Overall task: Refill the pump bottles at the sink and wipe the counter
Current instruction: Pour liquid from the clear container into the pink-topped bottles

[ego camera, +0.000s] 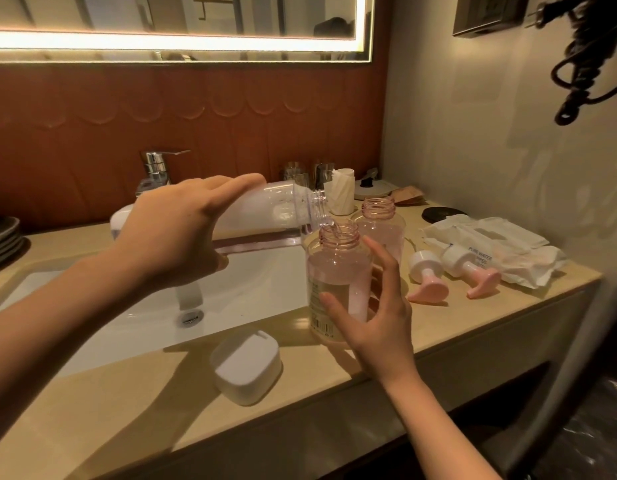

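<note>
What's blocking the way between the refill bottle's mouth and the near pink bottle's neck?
Nothing visible. The refill bottle pours straight into the near pink bottle, whose neck is open; both pumps lie aside on the counter.

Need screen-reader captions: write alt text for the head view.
The left hand tips a large clear plastic bottle, pouring liquid into an open pink-necked clear bottle that the right hand steadies on the beige counter beside a white sink. A second open bottle and two pink pump heads sit nearby.
</note>
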